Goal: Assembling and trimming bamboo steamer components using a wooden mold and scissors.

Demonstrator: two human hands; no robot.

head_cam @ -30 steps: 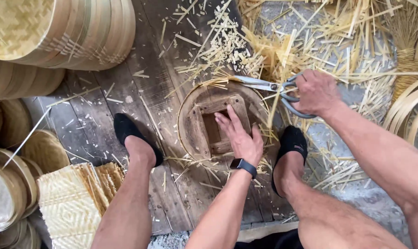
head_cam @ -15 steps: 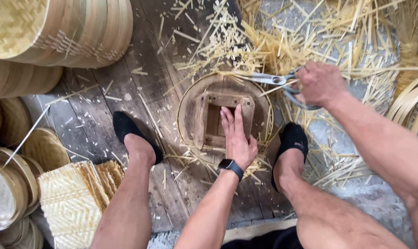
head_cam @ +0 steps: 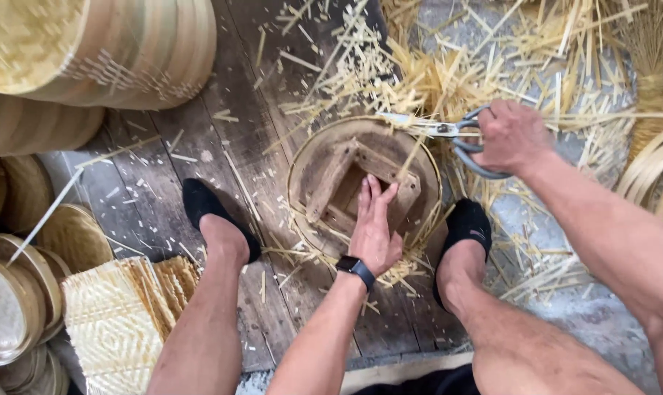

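A round bamboo-rimmed basket piece (head_cam: 308, 157) lies on a wooden block on the plank floor between my feet. My left hand (head_cam: 374, 227), with a dark watch on the wrist, presses flat on the square wooden frame (head_cam: 337, 175) inside the ring. My right hand (head_cam: 511, 135) grips grey metal scissors (head_cam: 440, 130), whose blades point left over the ring's far rim among loose bamboo strips.
Bamboo offcuts (head_cam: 448, 66) litter the floor beyond the ring and to the right. Stacked round bamboo baskets (head_cam: 105, 51) stand at the upper left, smaller round lids (head_cam: 17, 307) at the left edge, woven mats (head_cam: 119, 322) by my left leg. Curved bamboo hoops (head_cam: 657, 175) lie at the right.
My left hand has slid toward me over the wooden frame, fingers drawn closer together. My right hand keeps the scissors at the ring's far rim, its blades still pointing left.
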